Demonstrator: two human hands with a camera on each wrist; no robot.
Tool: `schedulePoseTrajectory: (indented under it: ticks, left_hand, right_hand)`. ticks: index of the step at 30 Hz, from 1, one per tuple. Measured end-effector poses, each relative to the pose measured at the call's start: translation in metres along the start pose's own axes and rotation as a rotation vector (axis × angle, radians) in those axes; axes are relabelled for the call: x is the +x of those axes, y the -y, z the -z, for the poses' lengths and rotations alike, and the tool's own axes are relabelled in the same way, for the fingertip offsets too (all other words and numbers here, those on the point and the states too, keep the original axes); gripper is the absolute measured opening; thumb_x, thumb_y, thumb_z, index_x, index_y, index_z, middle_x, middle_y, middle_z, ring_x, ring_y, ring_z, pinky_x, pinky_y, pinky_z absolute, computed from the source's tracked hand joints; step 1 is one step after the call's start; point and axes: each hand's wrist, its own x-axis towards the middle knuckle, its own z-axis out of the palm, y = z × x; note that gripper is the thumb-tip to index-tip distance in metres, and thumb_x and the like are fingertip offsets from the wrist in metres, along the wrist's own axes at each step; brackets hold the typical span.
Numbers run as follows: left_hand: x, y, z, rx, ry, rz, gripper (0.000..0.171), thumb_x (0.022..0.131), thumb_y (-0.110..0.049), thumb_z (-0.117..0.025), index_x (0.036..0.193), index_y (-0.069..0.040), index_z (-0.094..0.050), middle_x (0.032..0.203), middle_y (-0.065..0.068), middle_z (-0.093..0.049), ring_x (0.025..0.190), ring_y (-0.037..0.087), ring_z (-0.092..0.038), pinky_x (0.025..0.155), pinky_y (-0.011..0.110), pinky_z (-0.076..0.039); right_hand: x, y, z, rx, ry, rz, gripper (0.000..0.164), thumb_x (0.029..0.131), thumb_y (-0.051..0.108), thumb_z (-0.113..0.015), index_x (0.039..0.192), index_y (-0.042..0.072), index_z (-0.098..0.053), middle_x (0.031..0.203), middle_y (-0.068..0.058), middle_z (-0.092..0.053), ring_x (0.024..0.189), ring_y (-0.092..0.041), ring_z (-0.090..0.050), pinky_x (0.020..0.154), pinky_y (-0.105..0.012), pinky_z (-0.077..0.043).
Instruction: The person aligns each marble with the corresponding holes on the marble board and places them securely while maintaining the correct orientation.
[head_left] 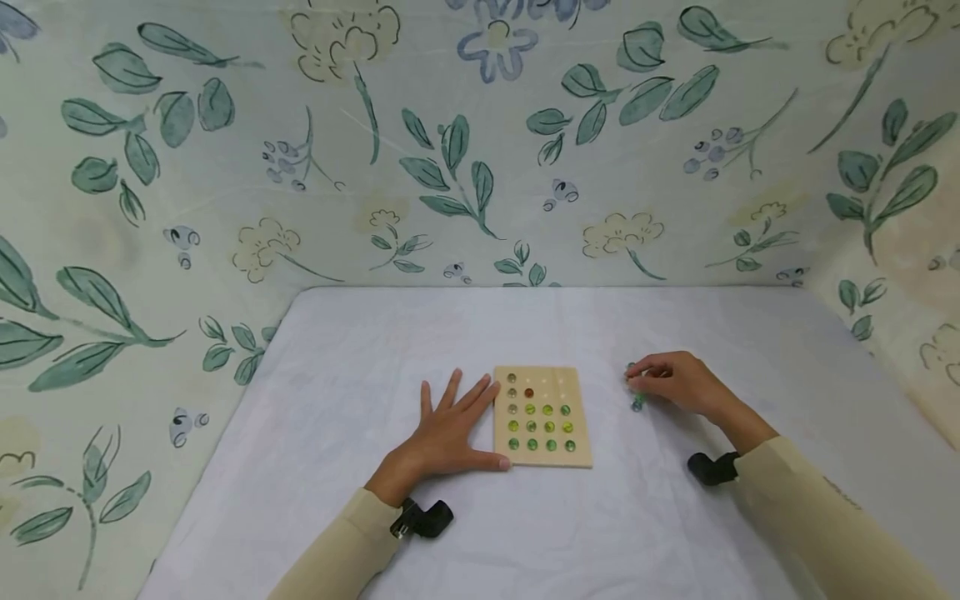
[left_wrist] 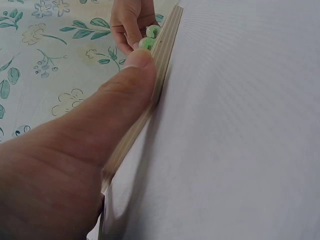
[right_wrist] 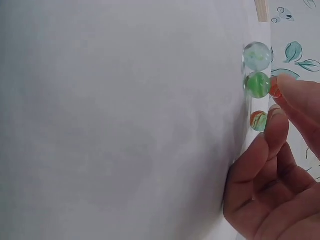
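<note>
A pale wooden board with rows of holes lies in mid-table in the head view. Green, yellow-green and clear marbles fill its near rows and left column; one reddish marble sits in the second row from the back. My left hand lies with spread fingers against the board's left side, thumb at its near corner. Right of the board, my right hand pinches an orange marble, partly hidden by the thumb. Beside its fingertips are a green marble, a clear marble and an orange-green marble.
A white cloth covers the table. Floral fabric hangs behind it and at both sides. Small black devices are strapped to the left wrist and the right wrist. The board's back right holes hold no marbles.
</note>
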Motion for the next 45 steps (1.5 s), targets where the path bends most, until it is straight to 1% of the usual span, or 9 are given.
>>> schedulePoseTrajectory:
  ticks: [8, 14, 20, 26, 33, 38, 45]
  left_hand:
    - [-0.002, -0.001, 0.001, -0.018, 0.016, 0.003, 0.112, 0.068, -0.081, -0.061, 0.156, -0.029, -0.015, 0.161, -0.007, -0.011, 0.147, 0.032, 0.01, 0.104, 0.067, 0.017]
    - [0.001, 0.0, 0.0, -0.003, 0.002, -0.001, 0.112, 0.068, -0.081, -0.06, 0.156, -0.029, -0.015, 0.161, -0.007, -0.011, 0.147, 0.033, 0.009, 0.104, 0.067, 0.016]
    - [0.002, 0.001, -0.001, -0.001, 0.005, 0.002, 0.112, 0.068, -0.082, -0.059, 0.156, -0.03, -0.013, 0.161, -0.008, -0.009, 0.147, 0.031, 0.01, 0.104, 0.066, 0.017]
    - [0.002, 0.0, -0.001, -0.007, 0.005, 0.005, 0.112, 0.068, -0.081, -0.061, 0.156, -0.03, -0.014, 0.161, -0.008, -0.01, 0.147, 0.031, 0.011, 0.104, 0.066, 0.017]
    - [0.002, 0.002, -0.001, -0.013, 0.009, -0.007, 0.112, 0.068, -0.082, -0.059, 0.156, -0.03, -0.014, 0.162, -0.007, -0.009, 0.146, 0.032, 0.011, 0.104, 0.068, 0.017]
    - [0.003, 0.002, -0.001, 0.004, 0.015, 0.001, 0.112, 0.068, -0.084, -0.058, 0.156, -0.031, -0.012, 0.161, -0.009, -0.008, 0.147, 0.03, 0.012, 0.104, 0.067, 0.017]
    - [0.002, 0.002, -0.001, 0.011, 0.01, -0.002, 0.112, 0.069, -0.082, -0.059, 0.156, -0.03, -0.013, 0.161, -0.008, -0.009, 0.147, 0.032, 0.011, 0.104, 0.068, 0.015]
  right_hand:
    - [0.003, 0.009, -0.005, -0.002, 0.015, 0.029, 0.02, 0.089, 0.022, -0.071, 0.105, 0.012, -0.075, 0.083, -0.001, -0.064, 0.076, -0.02, -0.051, 0.063, -0.029, -0.046]
    - [0.006, 0.022, -0.009, 0.009, 0.004, 0.09, 0.018, 0.089, 0.021, -0.071, 0.104, 0.012, -0.075, 0.078, -0.001, -0.061, 0.075, -0.02, -0.05, 0.061, -0.027, -0.044]
    - [0.009, 0.038, -0.017, 0.06, 0.025, 0.113, 0.019, 0.088, 0.021, -0.072, 0.104, 0.011, -0.075, 0.077, -0.001, -0.06, 0.074, -0.02, -0.049, 0.059, -0.026, -0.042]
    - [0.016, 0.046, -0.029, 0.051, 0.033, 0.134, 0.017, 0.088, 0.02, -0.072, 0.103, 0.015, -0.075, 0.075, 0.0, -0.058, 0.071, -0.02, -0.049, 0.057, -0.027, -0.041]
    - [0.021, 0.054, -0.042, 0.082, 0.058, 0.174, 0.015, 0.088, 0.019, -0.071, 0.102, 0.014, -0.076, 0.076, 0.0, -0.06, 0.071, -0.019, -0.049, 0.058, -0.026, -0.041]
    - [0.021, 0.062, -0.049, 0.1, 0.068, 0.195, 0.014, 0.088, 0.017, -0.072, 0.101, 0.013, -0.076, 0.079, 0.001, -0.062, 0.073, -0.018, -0.05, 0.06, -0.025, -0.042]
    - [0.023, 0.069, -0.056, 0.131, 0.089, 0.188, 0.015, 0.088, 0.02, -0.072, 0.101, 0.014, -0.076, 0.077, 0.0, -0.062, 0.072, -0.019, -0.05, 0.059, -0.025, -0.042]
